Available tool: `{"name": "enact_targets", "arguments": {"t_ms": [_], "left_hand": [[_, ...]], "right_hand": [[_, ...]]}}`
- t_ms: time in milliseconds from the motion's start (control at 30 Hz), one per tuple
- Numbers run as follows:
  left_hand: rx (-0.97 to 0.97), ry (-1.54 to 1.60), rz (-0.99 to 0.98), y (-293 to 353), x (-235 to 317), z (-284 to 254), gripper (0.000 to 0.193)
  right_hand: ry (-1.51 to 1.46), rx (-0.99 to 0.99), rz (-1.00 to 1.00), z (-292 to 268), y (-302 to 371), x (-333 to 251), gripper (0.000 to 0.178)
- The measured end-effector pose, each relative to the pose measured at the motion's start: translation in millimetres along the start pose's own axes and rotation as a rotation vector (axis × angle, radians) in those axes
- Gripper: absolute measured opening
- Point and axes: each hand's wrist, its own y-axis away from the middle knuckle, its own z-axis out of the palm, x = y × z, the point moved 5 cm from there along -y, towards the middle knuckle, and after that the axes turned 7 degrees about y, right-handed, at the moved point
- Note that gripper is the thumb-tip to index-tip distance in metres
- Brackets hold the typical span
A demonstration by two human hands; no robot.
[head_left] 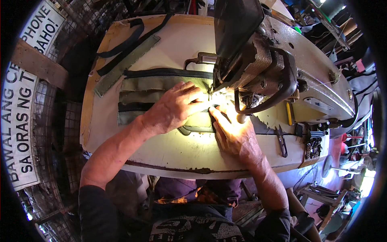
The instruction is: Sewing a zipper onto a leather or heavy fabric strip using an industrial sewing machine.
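Observation:
An olive fabric piece (141, 84) with black binding strips lies under the head of an industrial sewing machine (258, 60). My left hand (175, 108) rests on it with fingers bent and closed, pinching the cloth just left of the needle area. From the right, my right hand (234, 131) reaches to the cloth's dark edge, its index finger stretched forward and its fingers closed against that edge. Both sets of fingertips meet close to the needle. Bright lamp glare washes out the needle, the presser foot and part of my right hand.
A pair of thread snips (281, 141) and a yellow-handled tool (290, 113) lie right of the machine head. Loose black strips (131, 44) and an olive strip (125, 66) are at the table's far left. Metal parts (313, 147) sit at the right edge; wire mesh stands left.

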Motion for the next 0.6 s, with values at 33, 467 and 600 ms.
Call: {"name": "enact_targets", "arguments": {"t_ms": [33, 467, 600], "left_hand": [[-0.007, 0.002, 0.002, 0.1, -0.7, 0.9, 0.031], [-0.053, 0.020, 0.030, 1.0, -1.3, 1.6, 0.025], [-0.105, 0.052, 0.030, 0.6, -4.4, 4.3, 0.030]], "right_hand": [[0.011, 0.009, -0.002, -0.9, 0.6, -0.1, 0.037], [0.158, -0.046, -0.037, 5.6, 4.2, -1.1, 0.038], [0.112, 0.009, -0.073, 1.3, 1.8, -1.3, 0.033]]}}
